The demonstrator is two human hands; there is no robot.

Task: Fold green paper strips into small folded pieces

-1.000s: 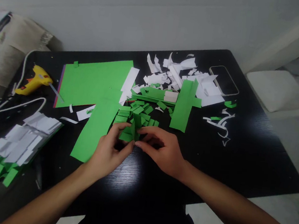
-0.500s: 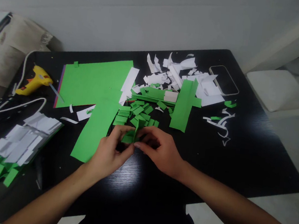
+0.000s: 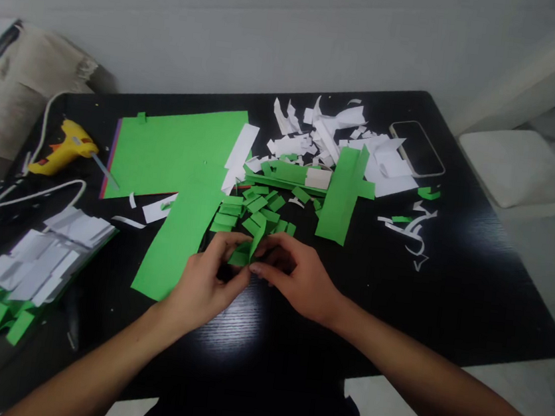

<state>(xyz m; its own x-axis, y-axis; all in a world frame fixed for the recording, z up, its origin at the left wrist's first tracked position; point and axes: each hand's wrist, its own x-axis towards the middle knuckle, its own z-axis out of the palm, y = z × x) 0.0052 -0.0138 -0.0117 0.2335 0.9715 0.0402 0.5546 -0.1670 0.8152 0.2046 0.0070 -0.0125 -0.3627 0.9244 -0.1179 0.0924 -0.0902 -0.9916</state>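
Note:
Between my two hands is a small folded piece of green paper (image 3: pixel 256 240), one flap of it standing upright. My left hand (image 3: pixel 210 274) pinches it from the left, fingers curled round its lower part. From the right, my right hand (image 3: pixel 299 277) closes thumb and fingers on its edge; the fingertips are partly hidden. Just beyond lies a pile of small folded green paper pieces (image 3: pixel 256 204). A long green paper strip (image 3: pixel 178 240) rests by my left wrist, and a creased green strip (image 3: pixel 339 198) lies past my right hand.
A yellow glue gun (image 3: pixel 71 148) with a white cord lies at the left. Nearer stands a stack of white and green folded paper (image 3: pixel 46 255). Large green sheets (image 3: pixel 168 149), white paper scraps (image 3: pixel 289 146) and a phone (image 3: pixel 417 149) occupy the far side of the black table (image 3: pixel 449 287).
The upright flap of the green paper now leans and bends a little more to the right. Both hands stay almost in place, still holding it.

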